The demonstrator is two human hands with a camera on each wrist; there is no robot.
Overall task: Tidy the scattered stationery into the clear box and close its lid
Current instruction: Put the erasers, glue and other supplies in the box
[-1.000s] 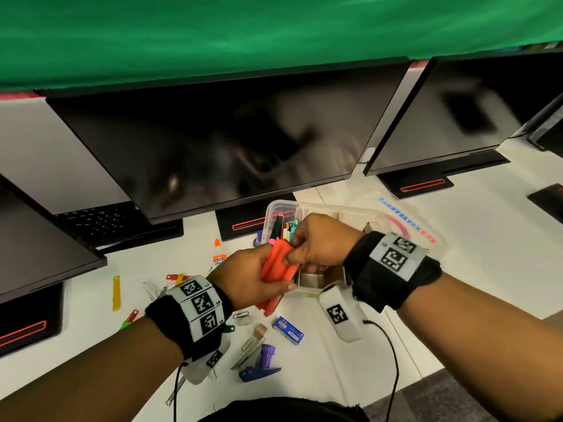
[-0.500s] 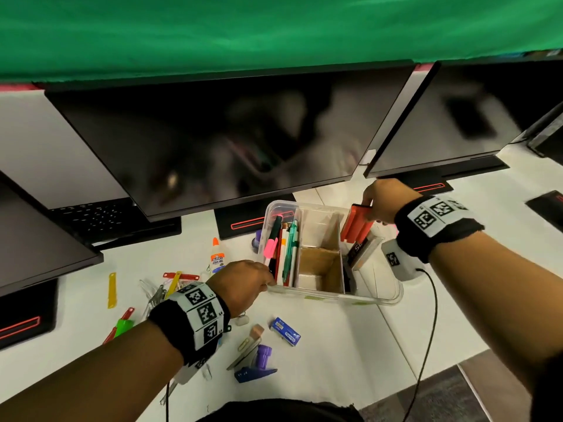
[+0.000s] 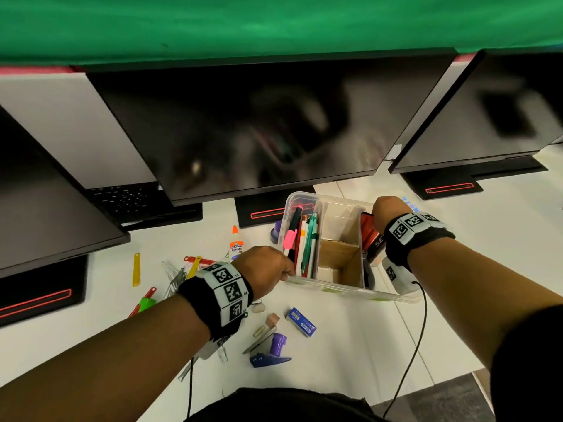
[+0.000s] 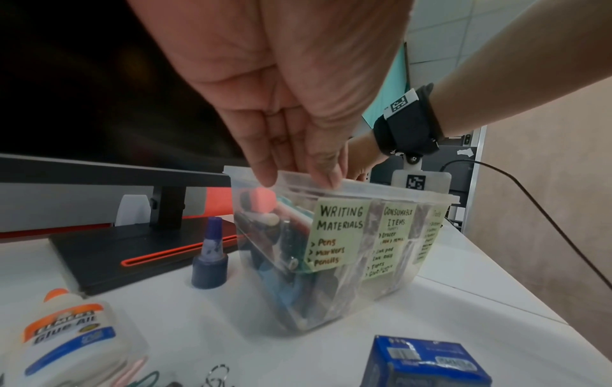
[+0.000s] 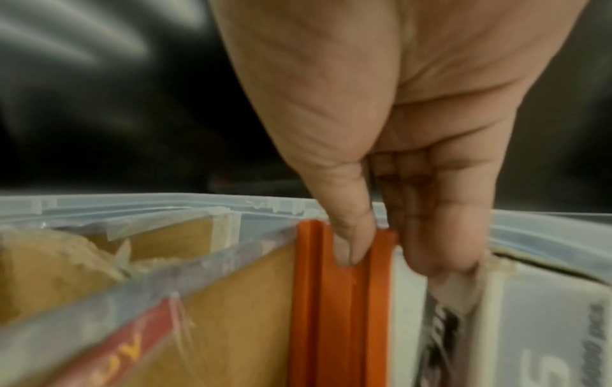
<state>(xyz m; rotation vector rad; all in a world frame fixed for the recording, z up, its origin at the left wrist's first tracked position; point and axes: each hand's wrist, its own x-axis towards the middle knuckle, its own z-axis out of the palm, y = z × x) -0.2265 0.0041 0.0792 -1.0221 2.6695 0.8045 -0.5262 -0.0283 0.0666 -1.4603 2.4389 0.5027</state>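
A: From where does the head view look?
B: From above, forward and down over both forearms, taking in the left hand, the right hand and the clear box between them.

A: And the left wrist view?
B: Low and close under the left hand, facing along its fingers to the clear box, the right wrist beyond.

A: The right wrist view?
B: Nearest of all, along the right hand down into the clear box.

A: What is shared?
B: All three share the box.
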